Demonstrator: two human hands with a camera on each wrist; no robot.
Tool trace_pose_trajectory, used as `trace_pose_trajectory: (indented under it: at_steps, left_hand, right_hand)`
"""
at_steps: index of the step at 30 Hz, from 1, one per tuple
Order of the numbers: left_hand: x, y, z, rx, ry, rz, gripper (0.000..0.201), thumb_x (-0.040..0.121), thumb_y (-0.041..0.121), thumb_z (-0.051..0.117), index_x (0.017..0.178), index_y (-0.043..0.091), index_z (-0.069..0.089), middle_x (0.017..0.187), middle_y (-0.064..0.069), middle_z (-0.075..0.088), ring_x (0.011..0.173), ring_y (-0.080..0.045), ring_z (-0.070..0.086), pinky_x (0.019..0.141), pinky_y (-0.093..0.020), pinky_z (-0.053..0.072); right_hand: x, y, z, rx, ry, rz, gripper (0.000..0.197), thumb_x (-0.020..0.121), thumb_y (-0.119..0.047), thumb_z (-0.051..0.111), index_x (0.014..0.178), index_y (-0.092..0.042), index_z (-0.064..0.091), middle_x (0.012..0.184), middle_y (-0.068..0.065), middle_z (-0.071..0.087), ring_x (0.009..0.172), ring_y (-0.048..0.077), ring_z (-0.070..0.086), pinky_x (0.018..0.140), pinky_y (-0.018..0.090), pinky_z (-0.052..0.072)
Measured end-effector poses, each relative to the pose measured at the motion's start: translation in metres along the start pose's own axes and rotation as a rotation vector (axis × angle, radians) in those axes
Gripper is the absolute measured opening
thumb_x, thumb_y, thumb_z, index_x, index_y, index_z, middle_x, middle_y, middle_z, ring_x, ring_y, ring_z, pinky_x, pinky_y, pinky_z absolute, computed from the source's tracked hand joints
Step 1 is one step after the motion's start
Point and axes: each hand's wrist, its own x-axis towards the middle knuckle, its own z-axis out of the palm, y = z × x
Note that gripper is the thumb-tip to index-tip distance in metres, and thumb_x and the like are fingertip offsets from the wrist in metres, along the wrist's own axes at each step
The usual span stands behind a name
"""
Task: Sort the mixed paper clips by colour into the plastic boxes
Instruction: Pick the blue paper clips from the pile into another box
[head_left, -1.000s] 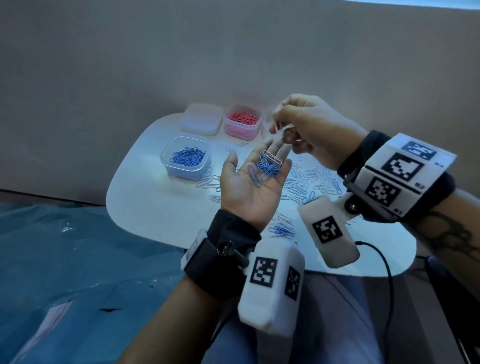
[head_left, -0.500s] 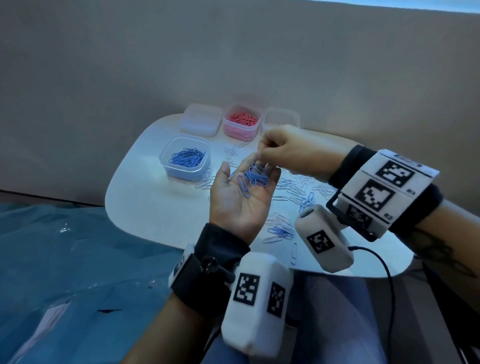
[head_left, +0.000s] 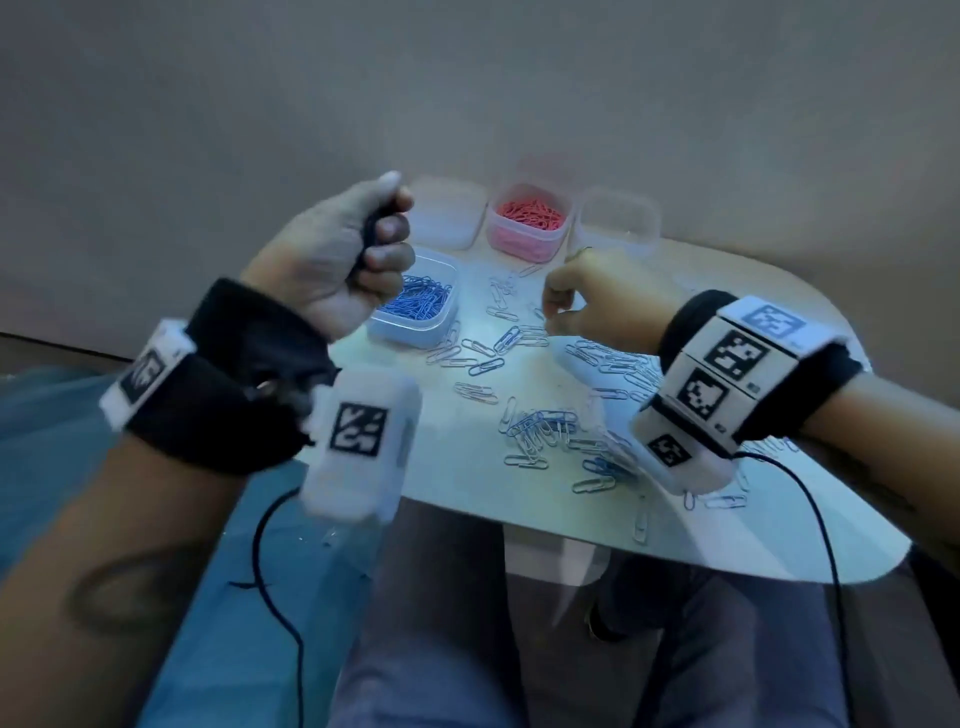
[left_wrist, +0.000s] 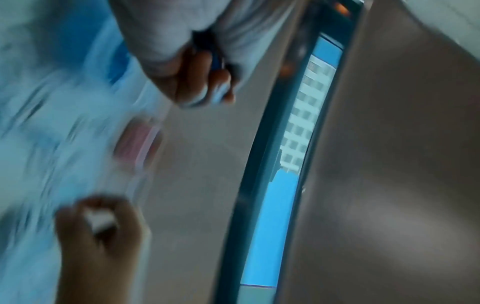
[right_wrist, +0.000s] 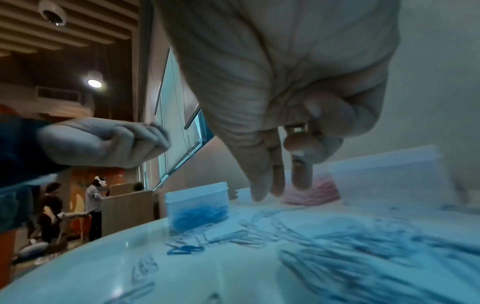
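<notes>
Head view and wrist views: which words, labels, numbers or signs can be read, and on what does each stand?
No text is readable.
Right wristband: black-and-white square code patterns; the tiny print beside them is too small to read.
Left wristband: the same patterns, blurred.
Plastic boxes: no labels visible.

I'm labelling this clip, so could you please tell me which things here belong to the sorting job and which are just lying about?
Job:
- loose clips
- blue-clip box
- pink-clip box
- two clear boxes
- left hand, fisted
- right hand

Lying about:
- table
- blue sheet
- cable
</notes>
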Motion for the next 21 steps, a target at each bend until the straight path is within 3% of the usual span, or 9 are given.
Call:
trace_pose_trajectory:
  at_steps: [4, 6, 8, 11, 14, 16, 18, 19, 21]
  left_hand:
    - [0.030, -0.005, 0.005, 0.769, 0.097, 0.029, 0.026, 0.092, 0.012, 0.047, 0.067, 0.015, 0.051, 0.054, 0.001, 0.043, 0.031, -0.001, 0.038, 0.033, -0.009, 0.025]
    - [0.039, -0.012, 0.002, 0.885, 0.132, 0.016, 0.023, 0.090, 0.009, 0.049, 0.067, 0.013, 0.053, 0.061, -0.004, 0.051, 0.042, -0.007, 0.051, 0.040, -0.013, 0.041]
    - [0.043, -0.018, -0.001, 0.953, 0.130, 0.031, 0.020, 0.089, 0.005, 0.050, 0.071, 0.010, 0.056, 0.066, -0.008, 0.055, 0.058, -0.019, 0.057, 0.054, -0.022, 0.051]
    - [0.035, -0.020, 0.003, 1.162, 0.137, 0.112, 0.015, 0.085, 0.003, 0.052, 0.086, 0.008, 0.067, 0.075, -0.004, 0.059, 0.077, -0.020, 0.054, 0.067, -0.025, 0.047]
    - [0.022, -0.016, 0.008, 1.319, 0.149, 0.213, 0.020, 0.087, 0.010, 0.058, 0.104, 0.008, 0.067, 0.100, -0.005, 0.060, 0.095, -0.017, 0.053, 0.079, -0.022, 0.040]
    - [0.011, -0.014, 0.012, 1.388, 0.180, 0.355, 0.023, 0.084, 0.015, 0.064, 0.107, 0.010, 0.066, 0.108, -0.008, 0.056, 0.104, -0.022, 0.053, 0.084, -0.025, 0.039]
    - [0.001, -0.019, 0.020, 1.387, 0.165, 0.513, 0.023, 0.078, 0.016, 0.070, 0.100, 0.012, 0.064, 0.099, -0.005, 0.049, 0.092, -0.024, 0.053, 0.080, -0.028, 0.040]
    - [-0.004, -0.024, 0.024, 1.375, 0.113, 0.523, 0.025, 0.076, 0.017, 0.072, 0.098, 0.012, 0.062, 0.094, -0.003, 0.047, 0.084, -0.023, 0.050, 0.074, -0.028, 0.038]
    - [-0.010, -0.039, 0.031, 1.396, -0.033, 0.374, 0.027, 0.078, 0.018, 0.071, 0.100, 0.012, 0.056, 0.088, -0.001, 0.047, 0.082, -0.020, 0.046, 0.068, -0.026, 0.032]
  right_hand:
    - [0.017, -0.019, 0.009, -0.014, -0.101, -0.126, 0.026, 0.084, -0.015, 0.063, 0.109, -0.010, 0.064, 0.110, 0.005, 0.061, 0.102, 0.022, 0.055, 0.085, 0.029, 0.043]
    - [0.023, -0.021, 0.014, -0.045, -0.101, -0.137, 0.021, 0.084, -0.012, 0.062, 0.104, -0.010, 0.067, 0.110, 0.005, 0.063, 0.101, 0.024, 0.056, 0.088, 0.034, 0.046]
    - [0.026, -0.021, 0.018, -0.070, -0.094, -0.142, 0.017, 0.083, -0.009, 0.061, 0.098, -0.008, 0.068, 0.107, 0.006, 0.064, 0.098, 0.025, 0.057, 0.084, 0.034, 0.047]
    - [0.028, -0.023, 0.020, -0.087, -0.126, -0.124, 0.015, 0.084, -0.005, 0.056, 0.095, -0.006, 0.065, 0.105, 0.009, 0.063, 0.096, 0.026, 0.056, 0.073, 0.028, 0.041]
    - [0.027, -0.023, 0.021, -0.061, -0.169, -0.094, 0.007, 0.087, -0.007, 0.054, 0.090, -0.010, 0.059, 0.107, 0.011, 0.063, 0.094, 0.026, 0.054, 0.071, 0.025, 0.035]
    - [0.026, -0.023, 0.023, -0.050, -0.172, -0.082, 0.011, 0.088, -0.007, 0.052, 0.095, -0.008, 0.060, 0.106, 0.012, 0.063, 0.095, 0.027, 0.054, 0.071, 0.025, 0.034]
    - [0.026, -0.022, 0.023, -0.029, -0.179, -0.064, 0.017, 0.088, -0.008, 0.053, 0.104, -0.008, 0.059, 0.100, 0.007, 0.059, 0.097, 0.025, 0.053, 0.073, 0.025, 0.034]
    - [0.025, -0.022, 0.023, -0.011, -0.183, -0.057, 0.018, 0.087, -0.009, 0.055, 0.105, -0.010, 0.058, 0.096, 0.003, 0.055, 0.095, 0.023, 0.051, 0.074, 0.025, 0.034]
    - [0.024, -0.021, 0.020, 0.027, -0.195, -0.047, 0.018, 0.084, -0.009, 0.059, 0.101, -0.013, 0.058, 0.093, -0.001, 0.050, 0.091, 0.019, 0.047, 0.078, 0.027, 0.037]
